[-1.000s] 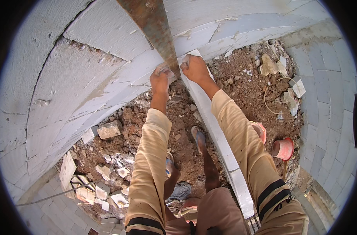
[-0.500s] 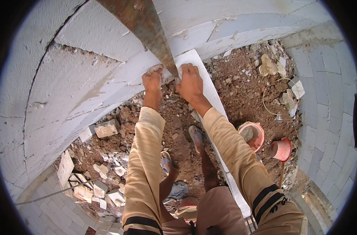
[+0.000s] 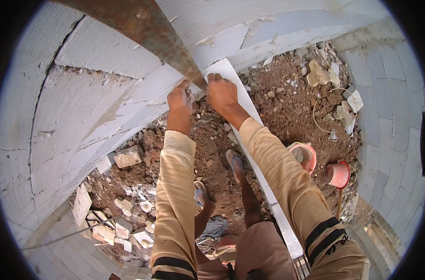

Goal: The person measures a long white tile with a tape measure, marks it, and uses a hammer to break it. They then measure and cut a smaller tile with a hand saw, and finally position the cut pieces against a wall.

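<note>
My left hand [image 3: 179, 105] is curled into a fist with the thumb side turned toward the post. It hangs close to the pale block wall [image 3: 96, 100], just left of the lower end of a rusty metal post [image 3: 149, 30]. On the other side of that post, my right hand [image 3: 222, 94] has its fingers bent over, beside the white block strip [image 3: 252, 112] that runs back toward me. What either hand pinches, if anything, is hidden by the fingers. Both forearms reach forward in tan sleeves.
Rubble and brown soil [image 3: 287, 112] cover the ground. A loose block [image 3: 128, 156] lies left of my arm. To the right are a red bucket [image 3: 308, 158] and a smaller red pail [image 3: 336, 175]. Another block wall [image 3: 390, 112] bounds the right side.
The view has shifted slightly, and the post appears further left. My left fist has turned a little, and my right fingers are more curled. Both hands stay beside the post.
</note>
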